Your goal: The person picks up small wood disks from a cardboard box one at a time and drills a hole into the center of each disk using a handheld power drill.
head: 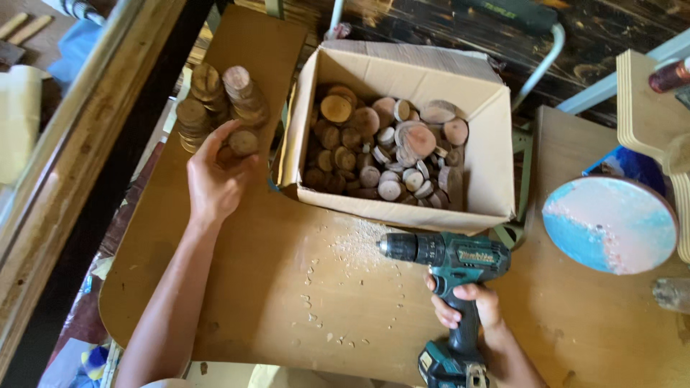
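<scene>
Two hands: left hand [215, 169] at wood slices [223, 100], right hand [471, 305] gripping teal drill [449, 287].

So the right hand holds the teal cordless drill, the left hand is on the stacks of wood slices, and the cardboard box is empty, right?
Not quite. In the head view the cardboard box is filled with wood slices, not empty. The right hand does hold the teal cordless drill, and the left hand is on the stacks.
</scene>
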